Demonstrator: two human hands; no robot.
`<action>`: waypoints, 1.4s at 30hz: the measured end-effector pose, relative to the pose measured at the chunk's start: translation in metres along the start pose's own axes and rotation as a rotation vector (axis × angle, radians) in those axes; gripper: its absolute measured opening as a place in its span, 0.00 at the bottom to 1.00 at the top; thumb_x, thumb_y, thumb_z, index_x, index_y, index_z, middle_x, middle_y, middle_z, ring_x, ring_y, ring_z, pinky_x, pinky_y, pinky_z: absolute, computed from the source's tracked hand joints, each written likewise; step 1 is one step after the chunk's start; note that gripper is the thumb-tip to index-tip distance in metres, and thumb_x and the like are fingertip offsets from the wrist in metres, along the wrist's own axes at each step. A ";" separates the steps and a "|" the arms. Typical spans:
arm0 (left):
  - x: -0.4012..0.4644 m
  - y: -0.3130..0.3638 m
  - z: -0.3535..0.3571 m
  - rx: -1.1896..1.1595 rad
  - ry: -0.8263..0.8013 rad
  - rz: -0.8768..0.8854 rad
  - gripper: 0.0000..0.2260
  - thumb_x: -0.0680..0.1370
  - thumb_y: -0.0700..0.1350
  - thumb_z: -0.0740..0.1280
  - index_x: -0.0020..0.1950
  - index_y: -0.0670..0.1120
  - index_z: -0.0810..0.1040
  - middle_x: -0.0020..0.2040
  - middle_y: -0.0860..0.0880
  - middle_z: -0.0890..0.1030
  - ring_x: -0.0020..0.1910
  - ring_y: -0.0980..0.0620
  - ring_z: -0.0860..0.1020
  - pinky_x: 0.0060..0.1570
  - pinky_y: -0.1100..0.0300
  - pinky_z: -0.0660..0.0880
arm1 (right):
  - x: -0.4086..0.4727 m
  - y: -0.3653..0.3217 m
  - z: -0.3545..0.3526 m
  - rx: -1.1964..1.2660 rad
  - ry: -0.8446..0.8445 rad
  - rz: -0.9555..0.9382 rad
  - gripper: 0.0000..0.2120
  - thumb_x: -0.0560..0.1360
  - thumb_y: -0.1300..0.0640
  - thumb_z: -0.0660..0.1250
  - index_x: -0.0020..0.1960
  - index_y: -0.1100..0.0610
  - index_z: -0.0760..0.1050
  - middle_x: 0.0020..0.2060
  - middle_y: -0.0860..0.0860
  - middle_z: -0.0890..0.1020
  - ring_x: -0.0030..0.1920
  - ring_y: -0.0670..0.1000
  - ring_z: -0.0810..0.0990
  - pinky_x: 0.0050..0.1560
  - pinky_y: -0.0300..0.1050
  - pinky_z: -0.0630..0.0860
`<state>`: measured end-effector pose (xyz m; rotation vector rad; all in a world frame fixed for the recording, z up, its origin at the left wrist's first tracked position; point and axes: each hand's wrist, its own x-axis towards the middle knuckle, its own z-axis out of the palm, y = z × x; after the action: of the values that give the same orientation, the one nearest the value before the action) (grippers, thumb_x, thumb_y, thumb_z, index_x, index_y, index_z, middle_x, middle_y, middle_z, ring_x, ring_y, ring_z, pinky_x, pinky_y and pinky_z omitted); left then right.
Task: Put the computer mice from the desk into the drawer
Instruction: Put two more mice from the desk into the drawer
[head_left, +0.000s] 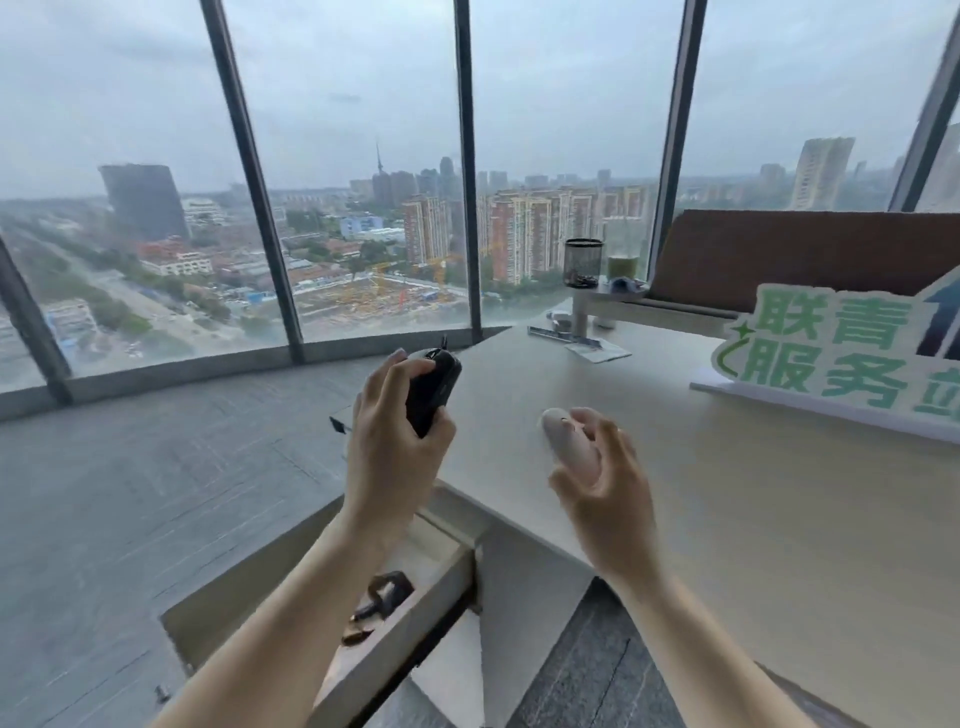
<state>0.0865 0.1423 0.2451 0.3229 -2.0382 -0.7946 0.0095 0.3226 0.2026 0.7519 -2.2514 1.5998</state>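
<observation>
My left hand (387, 436) grips a black computer mouse (434, 389), held upright in the air beside the desk's left corner. My right hand (602, 467) holds a pale pink-white mouse (569, 441) just above the light desk top (727, 519). Below my left forearm the drawer (410, 618) stands pulled out under the desk edge. Small dark and brown items lie inside it, partly hidden by my arm.
A green-and-white lettered sign (831, 358) stands at the desk's right. At the far end are a mesh pen cup (583, 262), a green cup (618, 267), a white riser and papers (597, 348). Tall windows and grey floor lie to the left.
</observation>
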 end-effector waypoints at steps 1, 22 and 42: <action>-0.004 -0.016 -0.017 0.037 0.013 -0.038 0.19 0.73 0.43 0.68 0.63 0.52 0.72 0.65 0.49 0.74 0.61 0.47 0.73 0.57 0.52 0.73 | -0.006 -0.008 0.025 0.014 -0.077 0.000 0.22 0.72 0.58 0.70 0.63 0.45 0.70 0.55 0.46 0.74 0.47 0.39 0.75 0.41 0.33 0.70; -0.120 -0.299 -0.048 0.790 -0.592 -0.894 0.17 0.75 0.39 0.59 0.64 0.47 0.68 0.67 0.42 0.65 0.62 0.37 0.69 0.56 0.49 0.72 | -0.100 0.037 0.345 -0.619 -1.021 0.355 0.26 0.74 0.53 0.64 0.69 0.53 0.60 0.65 0.61 0.68 0.59 0.63 0.76 0.48 0.53 0.75; -0.120 -0.285 -0.139 0.310 0.143 -0.745 0.15 0.79 0.39 0.58 0.64 0.44 0.74 0.63 0.45 0.76 0.62 0.45 0.74 0.62 0.48 0.72 | -0.124 0.020 0.285 -0.261 -0.861 0.008 0.13 0.78 0.55 0.55 0.59 0.50 0.74 0.53 0.48 0.80 0.49 0.50 0.79 0.46 0.46 0.75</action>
<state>0.2477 -0.0715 0.0370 1.3274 -1.8951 -0.8456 0.1210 0.0928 0.0244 1.5672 -2.9292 1.0330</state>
